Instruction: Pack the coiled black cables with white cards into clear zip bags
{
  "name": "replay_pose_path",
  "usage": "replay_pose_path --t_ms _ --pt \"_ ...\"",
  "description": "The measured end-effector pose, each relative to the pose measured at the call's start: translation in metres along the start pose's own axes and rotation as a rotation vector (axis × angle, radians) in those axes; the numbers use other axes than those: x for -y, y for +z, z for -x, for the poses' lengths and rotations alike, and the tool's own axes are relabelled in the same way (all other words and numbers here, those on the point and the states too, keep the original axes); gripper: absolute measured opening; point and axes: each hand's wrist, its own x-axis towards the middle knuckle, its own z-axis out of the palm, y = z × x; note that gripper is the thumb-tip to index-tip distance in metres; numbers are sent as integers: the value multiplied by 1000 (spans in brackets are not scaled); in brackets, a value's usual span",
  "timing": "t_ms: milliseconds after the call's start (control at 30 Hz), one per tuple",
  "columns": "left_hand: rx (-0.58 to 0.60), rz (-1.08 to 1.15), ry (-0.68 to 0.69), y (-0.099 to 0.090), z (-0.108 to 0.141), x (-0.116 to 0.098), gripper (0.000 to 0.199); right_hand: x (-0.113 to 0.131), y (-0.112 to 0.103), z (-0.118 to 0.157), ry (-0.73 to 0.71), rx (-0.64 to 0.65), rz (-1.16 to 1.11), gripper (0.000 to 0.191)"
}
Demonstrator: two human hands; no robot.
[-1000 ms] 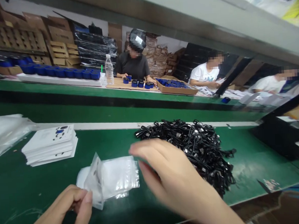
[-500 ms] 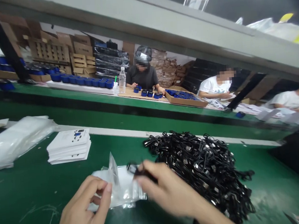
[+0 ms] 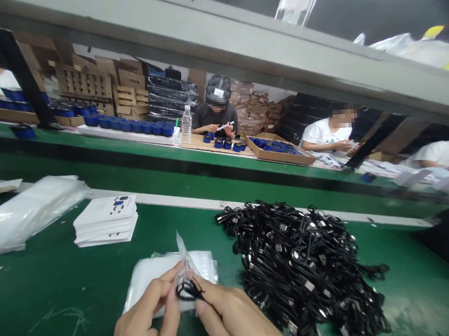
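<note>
My left hand (image 3: pixel 150 314) pinches a small clear plastic bag (image 3: pixel 183 249), which stands up between my fingers. Against the bag, my right hand (image 3: pixel 229 314) grips a coiled black USB cable (image 3: pixel 188 290), its loop touching the plastic near my left fingertips. Whether the loop is inside the bag's mouth or just in front of it I cannot tell. Under both hands lies a stack of clear plastic bags (image 3: pixel 140 279) on the green table (image 3: pixel 38 301). Close by on the right is a large heap of bundled black cables (image 3: pixel 302 264) with metal plugs.
A stack of printed white leaflets (image 3: pixel 106 221) and a bundle of plastic sleeves (image 3: pixel 29 215) lie at the left. A grey shelf beam (image 3: pixel 239 30) crosses overhead. Beyond, several co-workers sit at a bench with blue items (image 3: pixel 130 125) and a water bottle (image 3: pixel 186 123).
My right hand has moved left and down, bringing the cable from above the bag stack to the small bag. My left hand has shifted slightly right with the bag.
</note>
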Motion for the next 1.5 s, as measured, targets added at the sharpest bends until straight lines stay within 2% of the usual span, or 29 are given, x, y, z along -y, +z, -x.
replay_pose_path --t_ms 167,233,300,367,467,533,633,700,800,833,900,967,1033,1100,1133,1167,1200,1267,1300,1367,1400,1433,1500 --pt "-51 -177 87 6 -3 -10 22 -9 39 0 124 -178 542 59" --pt "-64 -250 171 10 -3 -12 21 -10 47 -3 202 -219 598 56" --pt "-59 -287 246 15 -1 -12 19 -10 44 -6 229 -179 431 51" --pt "-65 -320 296 19 2 -11 18 -10 30 -5 171 -93 145 50" --pt "-59 -356 337 21 4 -10 16 -14 5 4 86 43 -193 66" --pt "-55 -366 367 20 5 -11 16 -17 -5 11 92 127 -300 75" --pt "-52 -378 373 20 5 -14 16 -19 -10 17 116 183 -307 78" --pt "-50 -389 371 20 6 -15 16 -19 -10 18 130 217 -272 67" --pt "-41 -418 402 22 10 -16 19 -20 -5 18 176 246 -279 32" --pt "-29 -429 418 23 12 -16 20 -21 -2 17 198 224 -287 24" --pt "6 -453 433 27 16 -14 21 -23 7 17 225 95 -221 27" --pt "20 -472 454 31 20 -13 19 -26 21 16 237 -145 -63 31" --pt "12 -469 493 35 23 -11 16 -29 37 15 252 -460 30 26" --pt "1 -442 532 36 23 -9 15 -31 49 13 312 -711 -142 12" --pt "5 -425 539 34 22 -8 16 -32 52 12 353 -752 -311 13" --pt "21 -410 536 31 20 -7 17 -33 53 11 391 -723 -487 18" --pt "54 -389 537 26 18 -6 16 -33 51 10 418 -639 -628 20" --pt "169 -335 494 12 11 -4 18 -31 43 9 428 -393 -743 20" --pt "259 -294 446 4 6 -4 28 -30 38 9 412 -282 -729 26" --pt "398 -228 198 -12 -5 -5 74 -25 29 8 384 -160 -665 36" --pt "481 -175 59 -19 -10 -7 82 -23 25 8 387 -136 -667 38" --pt "576 -114 -90 -24 -15 -10 76 -21 23 8 403 -124 -710 40" --pt "694 14 -301 -29 -22 -18 35 -20 22 9 431 -136 -895 39"
